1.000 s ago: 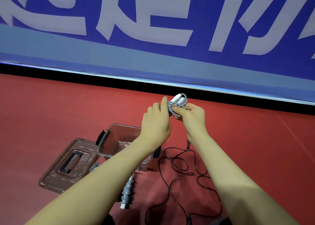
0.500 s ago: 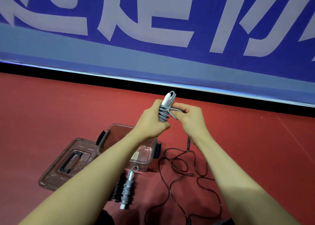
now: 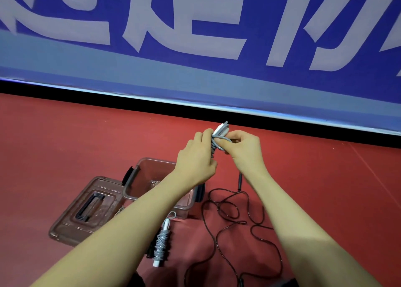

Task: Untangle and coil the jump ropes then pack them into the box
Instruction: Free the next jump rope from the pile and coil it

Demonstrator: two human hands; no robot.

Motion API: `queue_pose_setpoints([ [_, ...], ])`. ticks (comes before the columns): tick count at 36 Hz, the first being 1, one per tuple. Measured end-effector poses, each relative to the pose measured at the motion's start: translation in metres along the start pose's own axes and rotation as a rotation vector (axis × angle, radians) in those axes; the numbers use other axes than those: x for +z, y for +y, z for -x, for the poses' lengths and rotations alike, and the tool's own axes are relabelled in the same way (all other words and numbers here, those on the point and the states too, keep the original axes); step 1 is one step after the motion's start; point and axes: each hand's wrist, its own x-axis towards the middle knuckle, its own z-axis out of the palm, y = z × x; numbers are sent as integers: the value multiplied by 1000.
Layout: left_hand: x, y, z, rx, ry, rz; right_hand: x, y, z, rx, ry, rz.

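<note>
Lying on the red floor (image 3: pixel 65 139), the lid (image 3: pixel 86 208) touches the open box (image 3: pixel 138 178); a black rope (image 3: pixel 234 223) sprawls right, a wound grey rope (image 3: pixel 161 243) nearer. Left hand (image 3: pixel 196 158) grips the held rope (image 3: pixel 219 138); right hand (image 3: pixel 243 150) pinches its cord.

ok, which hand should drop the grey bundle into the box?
Probably left. The left hand grips the grey rope bundle and sits above the open box; the right hand only pinches its loose end.
</note>
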Motion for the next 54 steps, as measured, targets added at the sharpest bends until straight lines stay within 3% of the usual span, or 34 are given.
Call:
queue_pose_setpoints([
  [4, -1, 1, 0, 3, 58, -73, -2, -4, 2, -34, -15, 63],
  [10, 3, 3, 2, -95, 11, -282, 4, -2, 8, -119, 20, 378],
  [16, -1, -3, -2, -126, 41, -229, 6, -7, 9, -79, -107, 238],
  [23, -1, -3, -3, -110, 74, -114, 5, -6, 7, 36, 85, -21],
  [29, -2, -5, -4, -133, 72, -102, 5, -6, 7, 30, 106, -169],
  [39, -2, -10, 0, -22, 38, -293, 2, 1, 3, 139, 121, 9],
  [46, -4, -14, -2, 24, 86, -376, -2, 0, 4, 54, -5, 39],
  [54, -8, -18, -1, 77, 35, -414, -4, 2, 2, 157, -78, 71],
])
